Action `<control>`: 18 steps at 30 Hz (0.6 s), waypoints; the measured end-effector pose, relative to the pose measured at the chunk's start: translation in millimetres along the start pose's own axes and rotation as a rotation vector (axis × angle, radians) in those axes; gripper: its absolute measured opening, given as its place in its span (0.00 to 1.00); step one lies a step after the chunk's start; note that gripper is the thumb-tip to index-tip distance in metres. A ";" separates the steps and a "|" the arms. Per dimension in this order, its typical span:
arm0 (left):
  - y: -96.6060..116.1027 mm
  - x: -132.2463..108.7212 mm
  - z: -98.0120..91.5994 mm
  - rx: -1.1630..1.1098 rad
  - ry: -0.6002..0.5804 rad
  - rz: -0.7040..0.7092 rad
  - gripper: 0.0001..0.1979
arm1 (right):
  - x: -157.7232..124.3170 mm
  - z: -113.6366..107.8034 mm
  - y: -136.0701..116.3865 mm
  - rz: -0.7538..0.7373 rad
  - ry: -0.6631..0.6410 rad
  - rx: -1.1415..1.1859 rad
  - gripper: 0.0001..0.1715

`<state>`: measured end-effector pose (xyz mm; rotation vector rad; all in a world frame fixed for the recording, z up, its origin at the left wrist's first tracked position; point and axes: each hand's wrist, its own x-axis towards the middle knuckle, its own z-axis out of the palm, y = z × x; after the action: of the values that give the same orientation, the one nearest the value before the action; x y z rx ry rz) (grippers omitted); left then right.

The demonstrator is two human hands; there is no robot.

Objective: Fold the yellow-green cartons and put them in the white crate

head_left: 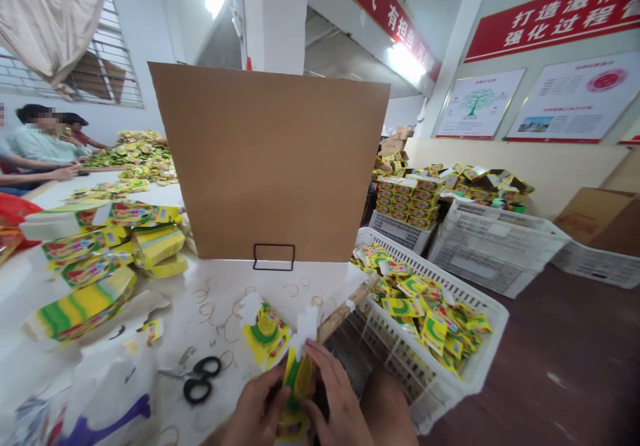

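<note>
At the table's near edge, my left hand (pixel 260 403) and my right hand (pixel 337 393) both grip a small yellow and green box (pixel 299 374). The box has its white end flaps standing up, and my fingers are closed along its two sides. Just beyond it on the white table lies another yellow and green carton (pixel 269 331), which looks flattened. Black-handled scissors (pixel 197 378) rest to the left of my left hand, among loose rubber bands (pixel 206 309).
An upright brown cardboard sheet (pixel 275 166) stands behind a black wire stand (pixel 274 257). Stacks of flat cartons (pixel 110 239) and a plastic bag (pixel 113 386) lie left. A white crate (pixel 487 359) full of yellow boxes sits at right. Several people sit at the far left.
</note>
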<state>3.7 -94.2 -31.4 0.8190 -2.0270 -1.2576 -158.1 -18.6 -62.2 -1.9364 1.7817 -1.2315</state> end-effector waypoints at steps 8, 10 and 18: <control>-10.6 -0.5 3.0 0.017 -0.103 0.010 0.15 | 0.6 -4.7 -8.3 0.090 0.109 0.182 0.33; -11.3 -1.3 4.2 -0.075 -0.110 -0.069 0.19 | 0.8 -4.1 -9.7 0.066 0.145 0.203 0.25; 6.5 -10.1 14.8 -0.809 -0.252 -0.428 0.23 | 6.0 -13.0 -24.1 -0.079 0.226 0.172 0.03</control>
<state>-2.4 -76.2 -32.6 0.7160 -1.3107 -2.2935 -150.7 -13.9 -35.5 -1.8487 1.6472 -1.6310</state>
